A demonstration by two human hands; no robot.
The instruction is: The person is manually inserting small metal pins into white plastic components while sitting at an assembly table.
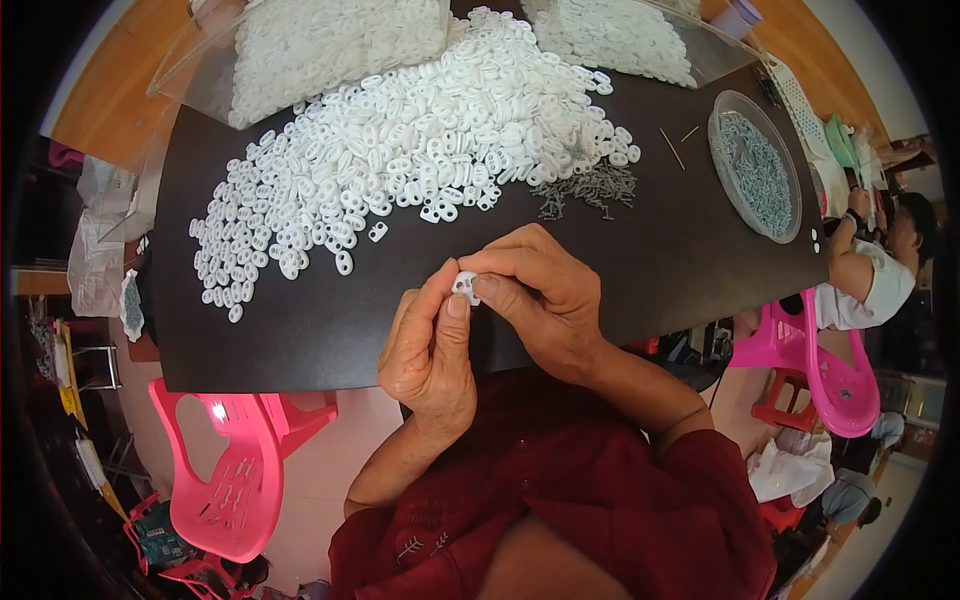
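My left hand [430, 345] and my right hand [540, 290] meet over the near edge of a dark board [690, 260]. Both pinch one small white plastic piece with holes [465, 284] between thumb and fingertips. A large heap of the same white pieces [420, 150] covers the far half of the board. To its right lies a small pile of grey screws [590, 188], a hand's width beyond my right hand.
A round clear dish of screws [757, 175] sits at the board's right end. Clear bags of white pieces [330, 40] lie at the back. A pink plastic chair [230, 470] stands at lower left. Another person [875, 270] sits at the right beside a pink chair [830, 370].
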